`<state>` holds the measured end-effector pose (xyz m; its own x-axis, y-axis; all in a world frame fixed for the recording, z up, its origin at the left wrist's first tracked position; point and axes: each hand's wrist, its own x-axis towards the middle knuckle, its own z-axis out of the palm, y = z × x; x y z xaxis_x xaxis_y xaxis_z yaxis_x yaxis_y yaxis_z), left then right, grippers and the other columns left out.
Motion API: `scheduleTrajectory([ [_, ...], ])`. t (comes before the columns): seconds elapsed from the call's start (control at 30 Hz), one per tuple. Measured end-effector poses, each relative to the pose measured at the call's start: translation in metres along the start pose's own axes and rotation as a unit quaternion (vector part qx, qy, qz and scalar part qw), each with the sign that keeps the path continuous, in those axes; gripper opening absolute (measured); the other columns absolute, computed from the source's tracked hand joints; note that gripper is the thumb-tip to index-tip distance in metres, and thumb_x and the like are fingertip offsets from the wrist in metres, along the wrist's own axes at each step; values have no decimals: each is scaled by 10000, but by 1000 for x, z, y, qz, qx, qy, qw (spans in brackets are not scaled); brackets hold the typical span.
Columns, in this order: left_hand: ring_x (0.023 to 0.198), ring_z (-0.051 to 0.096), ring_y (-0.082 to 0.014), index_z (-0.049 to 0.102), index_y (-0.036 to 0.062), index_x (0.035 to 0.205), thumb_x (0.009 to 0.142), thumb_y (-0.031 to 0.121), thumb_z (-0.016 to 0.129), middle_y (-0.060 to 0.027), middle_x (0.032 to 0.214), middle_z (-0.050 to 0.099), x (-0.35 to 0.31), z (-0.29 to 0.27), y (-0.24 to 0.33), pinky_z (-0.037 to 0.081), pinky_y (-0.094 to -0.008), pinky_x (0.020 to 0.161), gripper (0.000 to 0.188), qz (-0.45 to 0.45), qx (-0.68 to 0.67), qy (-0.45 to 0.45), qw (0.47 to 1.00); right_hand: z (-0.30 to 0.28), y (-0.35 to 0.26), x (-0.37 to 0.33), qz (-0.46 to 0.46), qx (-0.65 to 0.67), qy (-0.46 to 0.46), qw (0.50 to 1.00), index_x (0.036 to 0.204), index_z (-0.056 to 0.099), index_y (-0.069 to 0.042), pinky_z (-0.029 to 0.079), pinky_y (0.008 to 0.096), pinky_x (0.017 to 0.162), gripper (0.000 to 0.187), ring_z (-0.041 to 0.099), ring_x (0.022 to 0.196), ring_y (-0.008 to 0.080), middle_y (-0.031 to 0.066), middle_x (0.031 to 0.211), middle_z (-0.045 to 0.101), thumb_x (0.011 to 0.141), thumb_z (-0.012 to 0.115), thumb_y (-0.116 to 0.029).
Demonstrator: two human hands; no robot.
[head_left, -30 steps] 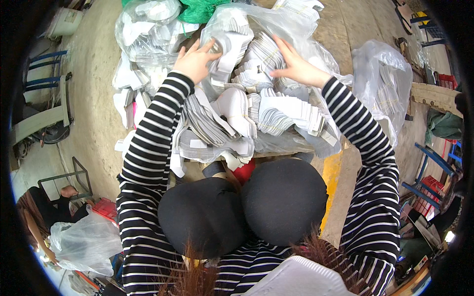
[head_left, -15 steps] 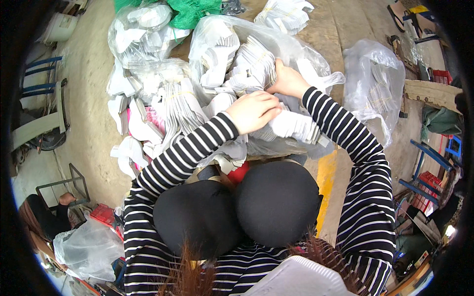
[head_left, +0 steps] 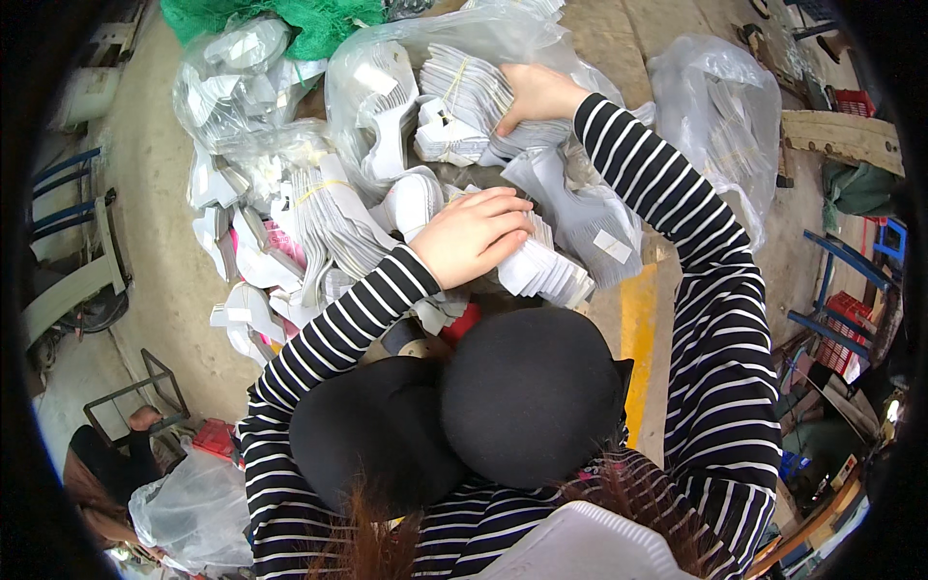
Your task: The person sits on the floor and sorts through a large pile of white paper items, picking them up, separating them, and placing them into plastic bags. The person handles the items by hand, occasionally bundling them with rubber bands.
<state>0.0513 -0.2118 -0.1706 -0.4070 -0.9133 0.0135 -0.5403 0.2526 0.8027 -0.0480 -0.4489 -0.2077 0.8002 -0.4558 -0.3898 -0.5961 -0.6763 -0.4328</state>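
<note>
My left hand [head_left: 476, 237] lies palm down with its fingers stretched over a stack of white flat cut-out pieces [head_left: 546, 274] just in front of my knees. Farther off, my right hand [head_left: 541, 97] has its thumb and fingers around the right edge of a banded bundle of grey-white flat pieces [head_left: 459, 87]. That bundle lies at the mouth of a clear plastic bag [head_left: 387, 48]. Between and right of my hands sits a curved grey stack [head_left: 570, 198] with a small white label on it.
More banded bundles [head_left: 324, 208] are heaped at the left, beside another filled clear bag [head_left: 232, 82] and green netting [head_left: 319, 24]. A separate clear bag with pieces [head_left: 720, 126] stands at the right. A yellow line [head_left: 638, 338] runs along the floor near my knee.
My hands have moved apart: the left came back toward my knees, while the right stayed at the far bundle. The curved grey stack with its label now shows between them.
</note>
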Motion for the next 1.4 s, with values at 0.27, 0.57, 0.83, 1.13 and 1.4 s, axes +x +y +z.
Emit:
scheduleTrajectory([
  [0.27, 1317, 459, -355, 638, 60, 1204, 1050, 300, 406, -143, 1309, 582, 2, 8, -19, 362, -436, 1106, 368, -75, -34, 51, 995, -32, 1, 13, 59, -39, -37, 997, 1227, 622, 35, 505, 395, 935, 769, 655, 1073, 350, 224, 1134, 687, 600, 859, -343],
  [0.57, 1328, 453, -341, 635, 58, 1219, 1051, 303, 402, -136, 1315, 584, -1, 6, -20, 364, -431, 1106, 378, -73, -35, 59, 995, -11, 27, -18, 6, 49, -99, 994, 1289, 453, 123, 469, 388, 978, 978, 598, 1146, 389, 326, 1230, 591, 582, 879, -401],
  [0.83, 1286, 483, -374, 485, 42, 1357, 964, 241, 602, -189, 1355, 517, 1, -11, -17, 393, -409, 1081, 455, -145, -144, 78, 976, -54, -2, -2, 86, 282, -184, 938, 1015, 708, 47, 523, 436, 760, 571, 636, 920, 291, 182, 1010, 672, 634, 824, -363],
  [1.13, 1339, 426, -351, 388, 123, 1448, 678, 263, 838, -111, 1490, 404, 25, -41, -28, 374, -457, 1079, 903, -87, 162, 189, 964, -47, -16, -12, 108, 515, -321, 788, 967, 681, -76, 552, 231, 510, 242, 649, 598, 91, 17, 794, 699, 987, 540, -272],
  [1.4, 1257, 559, -320, 594, 24, 1182, 668, 131, 797, -192, 1302, 603, 5, -32, -38, 430, -385, 1065, 562, -95, -8, 199, 975, -23, -18, -64, 107, 368, -265, 885, 968, 711, 1, 440, 256, 801, 344, 581, 907, 99, 22, 911, 675, 831, 679, -313],
])
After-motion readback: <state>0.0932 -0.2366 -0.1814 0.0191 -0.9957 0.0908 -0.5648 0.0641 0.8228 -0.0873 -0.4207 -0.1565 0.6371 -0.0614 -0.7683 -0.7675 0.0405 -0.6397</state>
